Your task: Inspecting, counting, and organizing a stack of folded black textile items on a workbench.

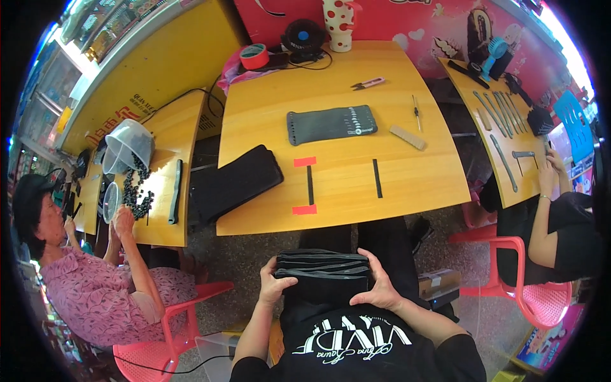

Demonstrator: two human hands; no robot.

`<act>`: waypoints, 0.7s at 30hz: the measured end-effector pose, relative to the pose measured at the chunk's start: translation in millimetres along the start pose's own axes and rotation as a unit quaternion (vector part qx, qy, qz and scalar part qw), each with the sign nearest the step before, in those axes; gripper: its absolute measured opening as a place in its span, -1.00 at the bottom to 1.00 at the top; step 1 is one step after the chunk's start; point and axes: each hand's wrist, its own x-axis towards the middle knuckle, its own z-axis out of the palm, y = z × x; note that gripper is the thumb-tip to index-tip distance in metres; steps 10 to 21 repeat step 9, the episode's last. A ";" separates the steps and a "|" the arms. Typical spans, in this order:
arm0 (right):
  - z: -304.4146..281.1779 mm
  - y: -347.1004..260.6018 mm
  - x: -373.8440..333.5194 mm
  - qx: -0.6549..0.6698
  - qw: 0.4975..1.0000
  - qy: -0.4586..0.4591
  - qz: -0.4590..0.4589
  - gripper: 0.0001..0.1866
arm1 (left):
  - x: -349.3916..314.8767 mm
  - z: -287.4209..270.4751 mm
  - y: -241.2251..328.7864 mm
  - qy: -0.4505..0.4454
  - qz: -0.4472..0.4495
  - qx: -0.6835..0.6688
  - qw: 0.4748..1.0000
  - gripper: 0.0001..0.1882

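Observation:
A stack of flat black fabric pieces (323, 263) rests at my lap, below the table's front edge. My left hand (274, 281) grips its left end, with the thumb over the near side. At the right end my right hand (378, 284) holds the same stack, its thumb along the near edge. The layers' edges show as several thin grey lines. On the table in front lies a flat dark pouch (331, 125) with white printing along its right side. A pile of black pieces (238, 183) overhangs the table's left front edge.
The wooden table (344, 213) carries two black strips, red tape marks (304, 162), a beige strip (407, 137), thread snips (370, 83) and a thin pointed tool (417, 114). Behind stand a fan (302, 37) and a dotted tumbler (338, 25). People sit at side tables left and right.

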 end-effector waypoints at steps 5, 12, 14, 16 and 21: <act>8.5 -43.2 -0.8 -0.145 0.988 0.021 -0.056 0.00 | -21.5 20.1 59.6 0.015 0.018 -0.029 0.999 -0.39; 14.9 -129.6 37.1 -0.093 0.991 -0.035 -0.094 -0.02 | -17.5 39.6 184.1 -0.001 0.059 0.042 0.997 -0.35; 14.9 -129.6 37.1 -0.093 0.991 -0.035 -0.094 -0.02 | -17.5 39.6 184.1 -0.001 0.059 0.042 0.997 -0.35; 14.9 -129.6 37.1 -0.093 0.991 -0.035 -0.094 -0.02 | -17.5 39.6 184.1 -0.001 0.059 0.042 0.997 -0.35; 14.9 -129.6 37.1 -0.093 0.991 -0.035 -0.094 -0.02 | -17.5 39.6 184.1 -0.001 0.059 0.042 0.997 -0.35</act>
